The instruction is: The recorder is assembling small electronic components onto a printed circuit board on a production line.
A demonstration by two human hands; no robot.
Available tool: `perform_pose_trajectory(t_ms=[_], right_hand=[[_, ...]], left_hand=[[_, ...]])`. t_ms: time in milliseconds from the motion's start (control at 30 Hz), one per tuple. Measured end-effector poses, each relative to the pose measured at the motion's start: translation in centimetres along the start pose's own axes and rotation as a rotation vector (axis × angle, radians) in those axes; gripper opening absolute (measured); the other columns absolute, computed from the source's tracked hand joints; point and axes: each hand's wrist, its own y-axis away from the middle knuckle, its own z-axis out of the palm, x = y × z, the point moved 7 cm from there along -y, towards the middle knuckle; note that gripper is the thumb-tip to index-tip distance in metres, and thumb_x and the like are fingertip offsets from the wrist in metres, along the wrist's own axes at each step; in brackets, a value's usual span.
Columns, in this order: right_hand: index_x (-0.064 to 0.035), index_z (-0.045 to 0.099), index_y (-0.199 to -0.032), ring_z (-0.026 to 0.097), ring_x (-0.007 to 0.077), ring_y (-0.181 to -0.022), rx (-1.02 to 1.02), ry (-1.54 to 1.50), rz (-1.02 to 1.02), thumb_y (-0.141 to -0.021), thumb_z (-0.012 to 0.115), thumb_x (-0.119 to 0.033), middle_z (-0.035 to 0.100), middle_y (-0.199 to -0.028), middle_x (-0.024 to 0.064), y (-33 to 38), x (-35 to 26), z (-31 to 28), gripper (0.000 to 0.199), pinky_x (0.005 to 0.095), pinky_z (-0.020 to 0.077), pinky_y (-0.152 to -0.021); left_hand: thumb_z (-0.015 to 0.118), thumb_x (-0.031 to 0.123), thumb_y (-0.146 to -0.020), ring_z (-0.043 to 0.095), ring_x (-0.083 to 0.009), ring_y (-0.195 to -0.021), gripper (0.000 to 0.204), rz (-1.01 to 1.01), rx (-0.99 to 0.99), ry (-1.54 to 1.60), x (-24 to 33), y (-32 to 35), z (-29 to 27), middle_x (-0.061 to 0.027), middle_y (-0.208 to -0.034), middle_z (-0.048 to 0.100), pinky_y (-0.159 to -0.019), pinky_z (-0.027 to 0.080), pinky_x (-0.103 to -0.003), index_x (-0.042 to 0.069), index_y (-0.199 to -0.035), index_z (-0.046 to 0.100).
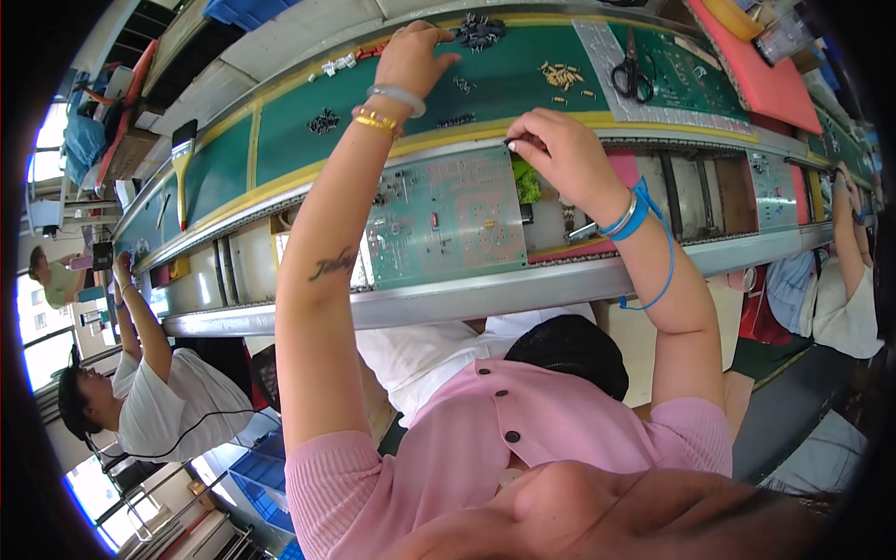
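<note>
My left hand [413, 58] reaches over the green work strip, thumb and forefinger apart, beside a pile of black components [480, 33]. Small red parts [371, 52] and white parts [338, 65] lie at its other side. My right hand [565, 157] has thumb and forefinger pinched on a small dark component [510, 144], its kind too small to make out. That hand is just above the far right corner of a green circuit board [443, 219], which rests on the rails with a few components standing on it. A blue strap with a cord circles my right wrist.
Tan components [560, 77] and small dark parts [324, 121] lie on the strip. Black scissors [632, 79] rest on another board at the right; a brush [182, 168] lies left. A metal rail [448, 297] runs along the near side. Co-workers sit left and right.
</note>
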Motion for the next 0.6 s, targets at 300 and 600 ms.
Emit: perform_pose_trajectory(t_ms=[300,600], right_hand=[[-0.0066,0.06,-0.082,0.055,0.0255,-0.075,0.023,0.032,-0.017,-0.074,0.068,-0.011,0.058,-0.076,0.0057,-0.2,-0.5,-0.6,0.012,0.0369,0.0456,-0.066],[-0.0072,0.061,-0.074,0.052,0.025,-0.079,0.028,0.175,-0.181,-0.069,0.07,-0.008,0.054,-0.078,0.005,-1.3,-2.6,1.5,0.01,0.0357,0.0455,-0.068]], left_hand=[[0.075,0.028,-0.072,0.063,-0.0247,-0.079,0.028,-0.332,-0.357,0.25,-3.4,-2.3,5.2,-0.0094,-0.085,0.065,-0.077,0.05,-0.034,0.006,-0.089,0.07],[0.06,0.02,-0.081,0.061,-0.028,-0.088,0.017,0.052,-0.274,-0.232,0.2,-2.8,4.4,-0.0091,-0.091,0.061,-0.078,0.05,-0.039,0.009,-0.09,0.068]])
